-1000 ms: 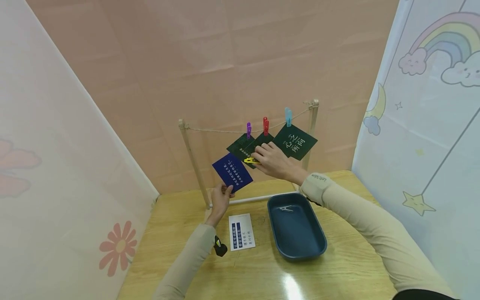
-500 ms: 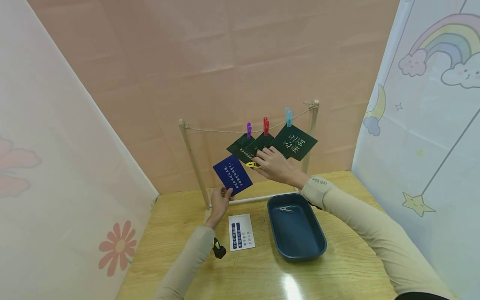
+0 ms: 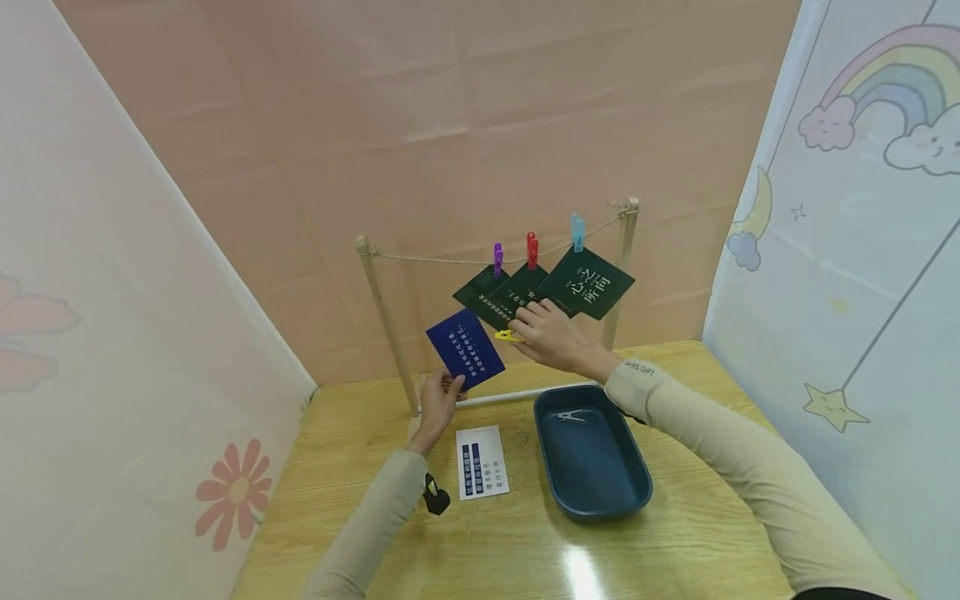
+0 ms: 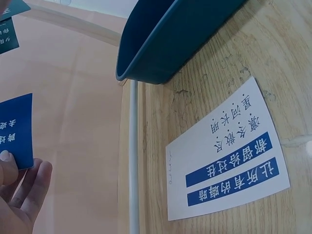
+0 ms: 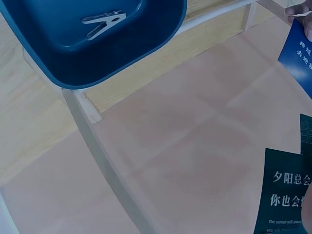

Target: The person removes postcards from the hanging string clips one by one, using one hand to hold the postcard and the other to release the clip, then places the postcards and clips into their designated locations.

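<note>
My left hand (image 3: 438, 408) pinches a dark blue card (image 3: 465, 350) with white writing by its lower corner, held up in front of the rack. In the left wrist view the thumb lies on that card (image 4: 17, 131). My right hand (image 3: 551, 335) holds a yellow clothespin (image 3: 508, 336), just right of the blue card and apart from it. Behind it, three dark green cards hang on a rope (image 3: 427, 261): the left by a purple clothespin (image 3: 498, 260), the middle by a red clothespin (image 3: 532, 252), the right card (image 3: 588, 283) by a light blue clothespin (image 3: 577, 233).
On the wooden table (image 3: 352, 467) lies a white card (image 3: 482, 463) with blue bands. A dark blue tray (image 3: 596, 507) beside it holds a white clothespin (image 5: 105, 23). The rope runs between two wooden posts, the left post (image 3: 386, 325) and the right post (image 3: 627, 242).
My right hand has moved slightly down and to the right with the yellow clothespin, away from the blue card. The blue card has dropped a little in my left hand.
</note>
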